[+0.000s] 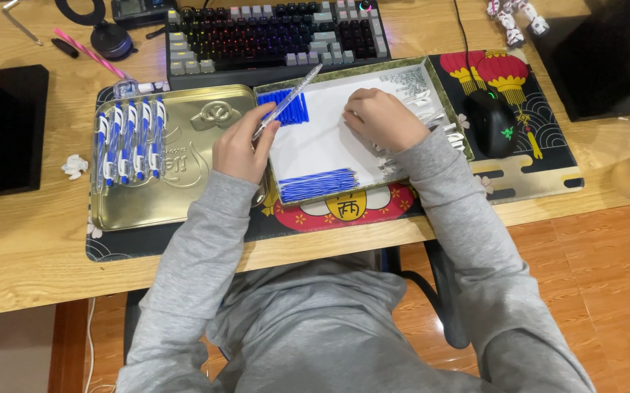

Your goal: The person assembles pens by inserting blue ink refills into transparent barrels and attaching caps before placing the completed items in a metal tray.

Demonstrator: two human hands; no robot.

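- While gripped in the left hand (238, 149), clear pen barrel (287, 101) slants up and to the right, tip end over the near-left corner of the white-lined box tray (315, 142).
- Left hand: fingers curled and pinched around the lower end of the barrel; wrist over the seam between gold tin lid (184, 196) and tray.
- Right hand (384, 120): knuckles up, fingers bent down into the tray, touching the heap of small clear and silver pen parts (420, 94) along the right wall; fingertips hidden, so cannot tell whether anything is pinched.
- Inside the tray: bundle of blue refills (286, 109) at the far-left corner, just beside the barrel; second bundle of blue refills (317, 183) lying along the near edge, apart from both hands.
- On the gold tin lid, left of the tray: row of assembled blue-and-clear pens (129, 138), laid side by side, well apart from the right hand, near the left.
- Beneath tin and tray: patterned desk mat (533, 156) with red lantern motif; black mouse (491, 122) on it, just right of the tray.
- Beyond the tray: backlit mechanical keyboard (275, 33), touching nothing in hand.
- Far left of the wooden desk (24, 240): pink straw (89, 52), crumpled white paper scrap (75, 166).
- Both forearms in grey sleeves (461, 218).
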